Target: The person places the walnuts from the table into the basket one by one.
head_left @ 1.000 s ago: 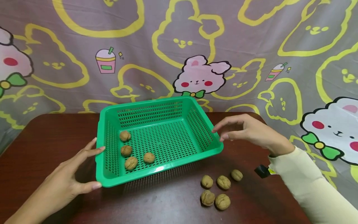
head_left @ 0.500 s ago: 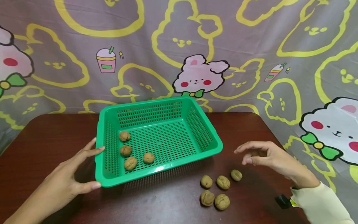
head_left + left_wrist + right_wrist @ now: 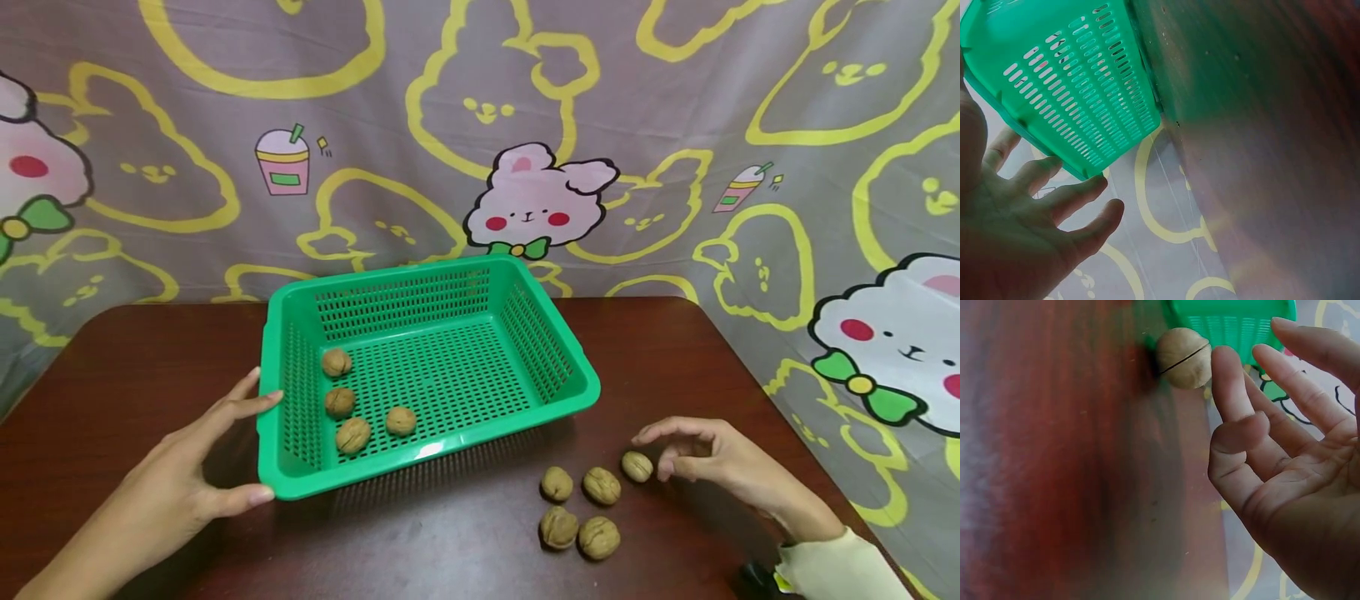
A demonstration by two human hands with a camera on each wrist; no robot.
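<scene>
My left hand (image 3: 187, 475) is at the left side of a green plastic basket (image 3: 431, 450), its spread fingers against the rim and the thumb at the near corner. In the left wrist view the fingers (image 3: 1085, 197) lie fairly straight beside the slotted wall (image 3: 1079, 81). Several walnuts, one of them a walnut (image 3: 401, 421) apart from the rest, lie in the basket's left part. My right hand (image 3: 727, 462) is low over the table, loosely bent, holding nothing. Its fingertips are right by a walnut (image 3: 637, 467), also visible as a walnut (image 3: 1184, 358) in the right wrist view.
Several more walnuts, such as this walnut (image 3: 598, 537), lie on the dark wooden table (image 3: 420, 542) at the basket's near right. A patterned cloth (image 3: 420, 117) with rabbits hangs behind the table and along its right side.
My right hand has moved from the basket's right rim, rightward and then down to the rightmost walnut on the table. The left hand and the basket stay in place.
</scene>
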